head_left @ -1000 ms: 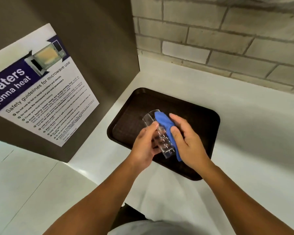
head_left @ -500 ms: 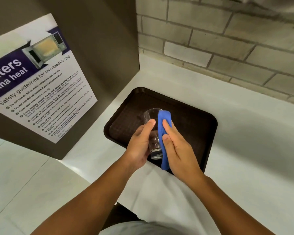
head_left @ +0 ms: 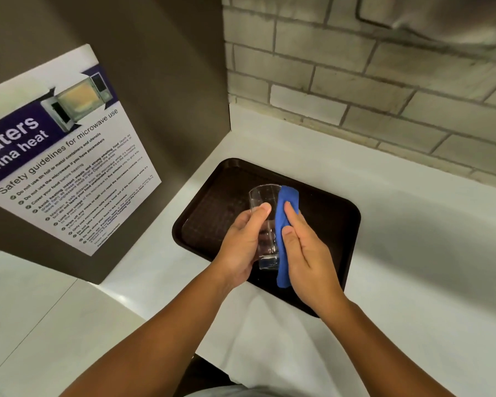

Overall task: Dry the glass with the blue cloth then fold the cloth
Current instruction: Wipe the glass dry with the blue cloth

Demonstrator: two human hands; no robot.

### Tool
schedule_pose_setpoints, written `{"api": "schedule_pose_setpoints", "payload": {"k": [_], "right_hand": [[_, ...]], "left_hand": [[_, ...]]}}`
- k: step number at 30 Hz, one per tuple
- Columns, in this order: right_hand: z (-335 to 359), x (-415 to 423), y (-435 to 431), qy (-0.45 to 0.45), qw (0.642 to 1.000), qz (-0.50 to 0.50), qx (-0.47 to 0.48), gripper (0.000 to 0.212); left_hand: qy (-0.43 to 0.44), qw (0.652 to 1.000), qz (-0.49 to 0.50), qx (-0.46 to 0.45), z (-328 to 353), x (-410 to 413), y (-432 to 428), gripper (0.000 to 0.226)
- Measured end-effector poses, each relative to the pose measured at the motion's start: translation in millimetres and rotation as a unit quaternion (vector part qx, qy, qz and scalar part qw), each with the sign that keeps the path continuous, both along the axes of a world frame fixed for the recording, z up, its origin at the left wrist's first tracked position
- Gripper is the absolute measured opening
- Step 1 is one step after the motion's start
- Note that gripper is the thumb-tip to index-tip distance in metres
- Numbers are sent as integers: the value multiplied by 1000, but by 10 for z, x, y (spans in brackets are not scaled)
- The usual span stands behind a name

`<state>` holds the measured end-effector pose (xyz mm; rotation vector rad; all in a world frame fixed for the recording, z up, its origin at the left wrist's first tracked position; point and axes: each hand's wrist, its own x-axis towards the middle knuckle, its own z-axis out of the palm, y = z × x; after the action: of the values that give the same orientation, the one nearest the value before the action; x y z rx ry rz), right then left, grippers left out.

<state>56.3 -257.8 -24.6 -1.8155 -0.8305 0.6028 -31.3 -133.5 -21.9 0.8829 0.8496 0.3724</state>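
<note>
A clear drinking glass [head_left: 262,196] is held roughly upright above a dark brown tray [head_left: 332,213]. My left hand [head_left: 241,242] grips the glass from its left side, thumb on the front wall. My right hand [head_left: 307,250] presses a blue cloth [head_left: 284,224] flat against the glass's right side; the cloth runs from the rim down past the base. The lower part of the glass is partly hidden between my hands.
The tray lies on a white counter [head_left: 413,253] against a brick wall [head_left: 355,81]. A brown partition [head_left: 169,96] with a microwave safety poster [head_left: 63,156] stands on the left. The counter's front edge is near my body.
The glass has gone from tilted to roughly upright. The cloth, bunched near the rim before, now lies stretched along the glass's right side under my right hand.
</note>
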Motion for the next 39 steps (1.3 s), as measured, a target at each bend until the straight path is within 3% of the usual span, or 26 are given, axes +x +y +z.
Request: {"api": "schedule_pose_setpoints", "payload": {"k": [6,11,16,20,25,29,34,39], "right_hand": [[11,105,34,84,996,-19,18,47],[33,16,26,-61,997,30,19,49],[86,94,84,69,997,-25,30,46],[106,10,40,32,999,-29,33,50],[136,63,65,65,997,-30,41,45],[162,-18,34,6,999,-9,49,50],[103,90,71,119,990,-47,63,45],[123,-1,58,92,992,-68,52,49]], "left_hand": [[-7,1000,-9,15,47,-2,40,49],[11,998,-13,53,81,9,32,44],[-20,999,-8,40,162,35,28,49],[-16,998,-20,50,206,53,38,36],[-19,997,-11,78,230,36,37,31],[-12,994,-13,107,228,45,48,30],[-25,996,-14,81,254,67,50,31],[8,997,-36,75,315,162,62,33]]}}
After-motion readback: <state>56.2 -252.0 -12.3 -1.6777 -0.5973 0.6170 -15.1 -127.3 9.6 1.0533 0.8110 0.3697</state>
